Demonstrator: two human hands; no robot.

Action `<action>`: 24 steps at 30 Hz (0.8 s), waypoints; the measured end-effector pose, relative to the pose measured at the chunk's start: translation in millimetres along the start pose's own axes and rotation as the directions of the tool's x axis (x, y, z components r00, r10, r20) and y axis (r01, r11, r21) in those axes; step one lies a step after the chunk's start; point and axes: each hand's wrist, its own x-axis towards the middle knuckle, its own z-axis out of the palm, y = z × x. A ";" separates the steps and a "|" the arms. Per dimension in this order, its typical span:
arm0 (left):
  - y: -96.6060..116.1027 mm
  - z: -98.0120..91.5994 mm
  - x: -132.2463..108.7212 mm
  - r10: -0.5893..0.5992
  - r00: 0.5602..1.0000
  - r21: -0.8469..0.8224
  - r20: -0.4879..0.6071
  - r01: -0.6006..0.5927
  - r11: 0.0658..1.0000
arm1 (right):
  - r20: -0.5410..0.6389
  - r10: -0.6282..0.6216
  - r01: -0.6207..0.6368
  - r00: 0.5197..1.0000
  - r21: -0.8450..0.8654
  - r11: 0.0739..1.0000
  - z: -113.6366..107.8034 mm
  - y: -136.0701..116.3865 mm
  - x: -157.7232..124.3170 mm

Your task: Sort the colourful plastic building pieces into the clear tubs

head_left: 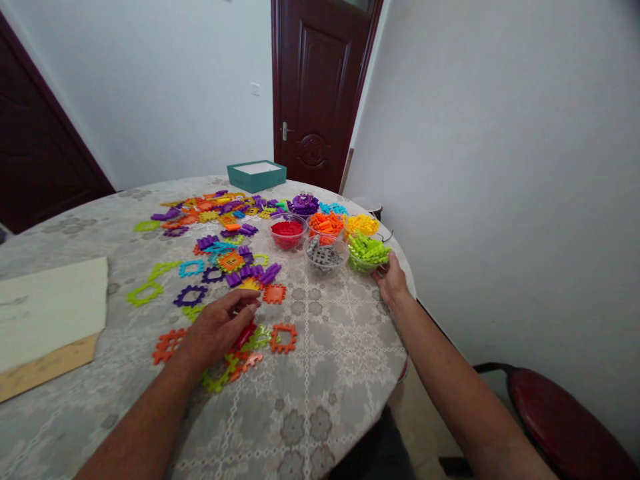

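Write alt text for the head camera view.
A person's right hand touches a clear round plastic bowl of lime-green plastic pieces; the left hand is over loose multicoloured plastic pieces on a patterned grey tablecloth.

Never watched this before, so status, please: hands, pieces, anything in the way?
Right hand at side of green-piece bowl. Left hand over scattered pieces; hold unclear. Possibly in the way: gray-piece bowl, close beside green one.
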 end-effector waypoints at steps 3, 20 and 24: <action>2.0 -0.3 -1.2 0.016 1.000 0.012 -0.002 -0.016 1.000 | 0.014 -0.047 0.048 0.999 -0.058 0.997 1.9 1.3 5.4; -0.4 -15.4 -4.3 0.001 0.945 0.100 -0.326 0.034 0.994 | 0.676 -0.457 0.809 0.578 -0.548 0.213 4.4 -22.8 -78.9; -5.2 -9.7 -4.6 0.043 0.959 0.160 -0.281 0.002 0.987 | 0.791 -0.324 0.852 0.519 -0.509 0.120 30.1 -13.7 -76.4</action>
